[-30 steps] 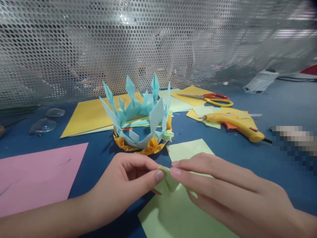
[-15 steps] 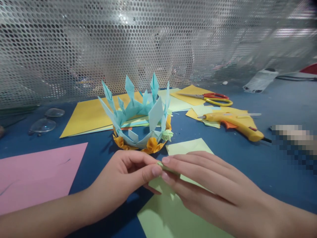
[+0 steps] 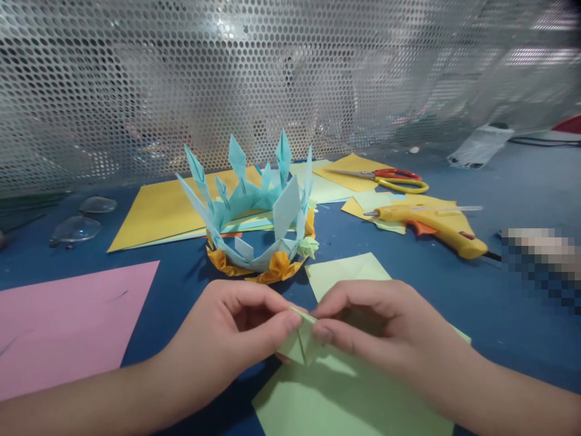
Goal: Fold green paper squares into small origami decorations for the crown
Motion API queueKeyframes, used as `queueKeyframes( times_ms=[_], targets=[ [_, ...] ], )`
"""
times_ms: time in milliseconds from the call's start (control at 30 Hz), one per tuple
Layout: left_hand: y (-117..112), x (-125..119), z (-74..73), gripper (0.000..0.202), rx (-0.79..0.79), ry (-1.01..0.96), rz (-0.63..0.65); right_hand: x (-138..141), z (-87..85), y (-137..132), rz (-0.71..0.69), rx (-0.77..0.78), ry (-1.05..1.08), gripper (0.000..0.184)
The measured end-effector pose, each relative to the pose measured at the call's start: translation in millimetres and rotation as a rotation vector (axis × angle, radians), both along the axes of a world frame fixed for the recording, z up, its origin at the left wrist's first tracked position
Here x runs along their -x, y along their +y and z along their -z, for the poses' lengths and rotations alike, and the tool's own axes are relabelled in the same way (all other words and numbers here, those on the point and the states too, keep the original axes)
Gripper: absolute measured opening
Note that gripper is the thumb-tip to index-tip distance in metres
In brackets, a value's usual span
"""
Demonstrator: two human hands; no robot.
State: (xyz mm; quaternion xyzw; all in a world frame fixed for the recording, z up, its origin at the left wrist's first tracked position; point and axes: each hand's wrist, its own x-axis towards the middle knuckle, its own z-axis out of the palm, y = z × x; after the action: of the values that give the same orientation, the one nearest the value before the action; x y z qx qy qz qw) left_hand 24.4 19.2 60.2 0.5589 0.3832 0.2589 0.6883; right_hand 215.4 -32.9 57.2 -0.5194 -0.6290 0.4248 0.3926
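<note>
Both hands pinch a small folded piece of light green paper [image 3: 300,339] just above a larger light green sheet [image 3: 345,393] at the near edge. My left hand [image 3: 231,333] grips it from the left with thumb and fingers. My right hand [image 3: 385,330] has its fingers curled and its thumb and forefinger closed on the right side of the piece. Right behind the hands stands a light blue paper crown [image 3: 254,209] with tall points, on a ring of orange folded paper pieces with a small green one at its right.
A pink sheet [image 3: 68,324] lies at the left, yellow sheets [image 3: 158,212] behind the crown. A yellow glue gun [image 3: 431,225] and red-and-yellow scissors [image 3: 390,178] lie at the right. Glasses [image 3: 77,227] rest at far left. A perforated metal screen [image 3: 272,72] closes the back.
My right hand's fingers, stretched flat over the piece half a second ago, have curled into a pinch. The folded green piece now shows between both hands. The left hand has barely moved.
</note>
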Motion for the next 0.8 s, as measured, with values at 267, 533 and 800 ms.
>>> queueKeyframes(
  times_ms=[267, 533, 800],
  targets=[
    [-3.3, 0.0, -0.8, 0.012, -0.081, 0.044, 0.02, -2.7, -3.8, -0.9, 0.01, 0.043, -0.034, 0.014],
    [-3.3, 1.8, -1.2, 0.005, -0.198, 0.137, 0.003, 0.5, -2.0, -4.5, -0.002, -0.112, -0.074, 0.016],
    [-4.3, 6.4, -0.5, 0.012, -0.269, 0.227, 0.04, 4.6, 4.1, -8.5, -0.007, -0.169, -0.075, 0.014]
  ],
)
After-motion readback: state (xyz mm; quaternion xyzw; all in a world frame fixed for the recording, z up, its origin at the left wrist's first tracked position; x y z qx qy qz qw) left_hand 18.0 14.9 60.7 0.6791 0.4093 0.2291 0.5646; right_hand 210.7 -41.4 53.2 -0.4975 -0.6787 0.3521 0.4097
